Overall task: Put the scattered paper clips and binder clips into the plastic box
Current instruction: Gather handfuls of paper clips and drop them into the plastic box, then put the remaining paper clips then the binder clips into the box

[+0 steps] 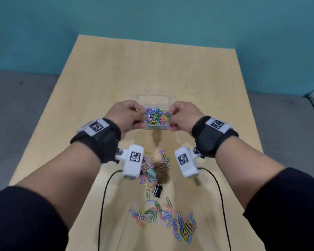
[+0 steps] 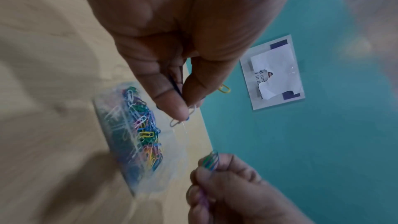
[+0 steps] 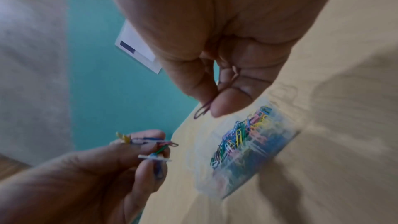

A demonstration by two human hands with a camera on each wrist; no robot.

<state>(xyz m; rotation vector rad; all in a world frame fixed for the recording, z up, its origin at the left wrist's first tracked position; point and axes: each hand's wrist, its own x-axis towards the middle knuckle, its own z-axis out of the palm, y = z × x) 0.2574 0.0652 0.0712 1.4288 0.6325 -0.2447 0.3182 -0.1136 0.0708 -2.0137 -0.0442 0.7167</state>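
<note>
Drop step: left hand [image 1: 128, 115] and right hand [image 1: 182, 115] each pinch paper clips [image 2: 183, 115] over the plastic box [image 1: 153, 98] between them. Next: release. Binder clips [image 1: 157, 190] lie behind the wrists.

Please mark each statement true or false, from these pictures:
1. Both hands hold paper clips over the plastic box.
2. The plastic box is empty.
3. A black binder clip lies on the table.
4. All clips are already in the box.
1. True. The left hand and the right hand each pinch paper clips above the plastic box.
2. False. It already holds many coloured paper clips.
3. True. The black binder clip lies on the table, nearer the person.
4. False. A scattered pile remains on the table.
</note>
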